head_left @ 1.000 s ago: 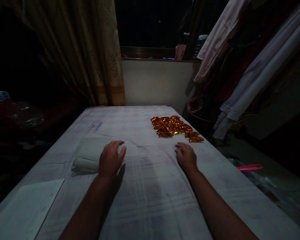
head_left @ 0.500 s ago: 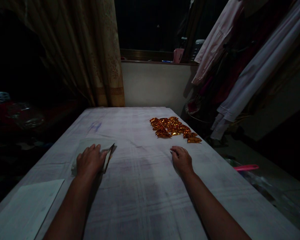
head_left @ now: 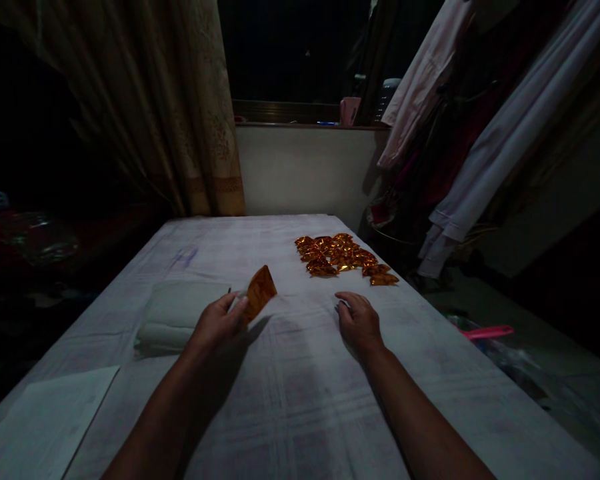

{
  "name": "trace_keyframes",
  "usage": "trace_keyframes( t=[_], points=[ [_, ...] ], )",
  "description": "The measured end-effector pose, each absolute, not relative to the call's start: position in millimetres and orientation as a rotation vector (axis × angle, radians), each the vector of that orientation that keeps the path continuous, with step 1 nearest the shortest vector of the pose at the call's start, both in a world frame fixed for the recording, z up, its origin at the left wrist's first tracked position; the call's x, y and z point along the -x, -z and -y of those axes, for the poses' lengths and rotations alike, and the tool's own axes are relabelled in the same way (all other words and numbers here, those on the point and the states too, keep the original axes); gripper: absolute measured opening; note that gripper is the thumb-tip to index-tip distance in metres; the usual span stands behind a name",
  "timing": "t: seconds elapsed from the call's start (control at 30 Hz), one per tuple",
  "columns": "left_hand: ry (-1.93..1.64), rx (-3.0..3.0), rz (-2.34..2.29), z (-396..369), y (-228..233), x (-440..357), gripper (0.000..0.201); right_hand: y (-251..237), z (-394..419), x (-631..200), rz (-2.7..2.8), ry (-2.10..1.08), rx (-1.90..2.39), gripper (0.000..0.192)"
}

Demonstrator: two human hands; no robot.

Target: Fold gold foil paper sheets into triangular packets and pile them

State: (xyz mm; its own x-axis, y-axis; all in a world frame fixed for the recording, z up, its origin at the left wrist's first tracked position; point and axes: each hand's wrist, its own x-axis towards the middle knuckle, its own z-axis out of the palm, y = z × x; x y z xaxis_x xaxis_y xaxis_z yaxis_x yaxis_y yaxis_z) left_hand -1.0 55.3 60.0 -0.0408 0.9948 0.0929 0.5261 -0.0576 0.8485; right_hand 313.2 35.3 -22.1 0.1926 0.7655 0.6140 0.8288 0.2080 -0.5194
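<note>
The left hand point(head_left: 219, 325) has just lifted one orange foil square point(head_left: 260, 293) off the white stack point(head_left: 177, 313), pinching it, while the right hand point(head_left: 357, 320) rests flat and loosely spread on the worktop point(head_left: 300, 400).

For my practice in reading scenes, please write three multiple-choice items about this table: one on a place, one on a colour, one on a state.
1. Where is the heap of folded foil pieces?
A. far right of the table
B. on the white sheet
C. under the stack

2. What colour is the sheet in the left hand?
A. blue
B. orange-gold
C. green

3. How is the right hand?
A. gripping a cup
B. lifted high
C. resting on the cloth, palm down

Key: 1 A, heap lies near the right edge; 2 B, the held sheet glints orange-gold; 3 C, nothing in it.
</note>
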Motion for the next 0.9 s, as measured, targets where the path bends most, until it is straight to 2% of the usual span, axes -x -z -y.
trace_keyframes(
  t=[0.13,0.23,0.37,0.57,0.67,0.8,0.9],
  points=[
    [-0.814,-1.574,-1.394,-44,-33,-27,0.050,18,-32,-307,1.599,0.087,1.511,0.030],
    [-0.908,-1.637,-1.487,-39,-23,-32,0.037,14,-30,-303,1.642,0.066,1.477,0.029],
    [-0.901,-1.748,-1.589,-42,-29,-24,0.040,12,-29,-302,1.698,0.006,1.474,0.028],
    [-0.653,-2.050,-1.645,-36,-37,-20,0.025,7,-24,-295,1.776,-0.087,1.496,0.025],
    [-0.521,-2.170,-1.663,-32,-37,-21,0.021,-3,-16,-285,1.864,-0.234,1.572,0.025],
    [-0.414,-2.233,-1.678,-32,-38,-21,0.024,-9,-10,-274,1.875,-0.486,1.611,0.038],
    [-0.356,-2.189,-1.694,-34,-40,-18,0.024,-3,-11,-270,1.765,-0.629,1.559,0.037]
  ],
)
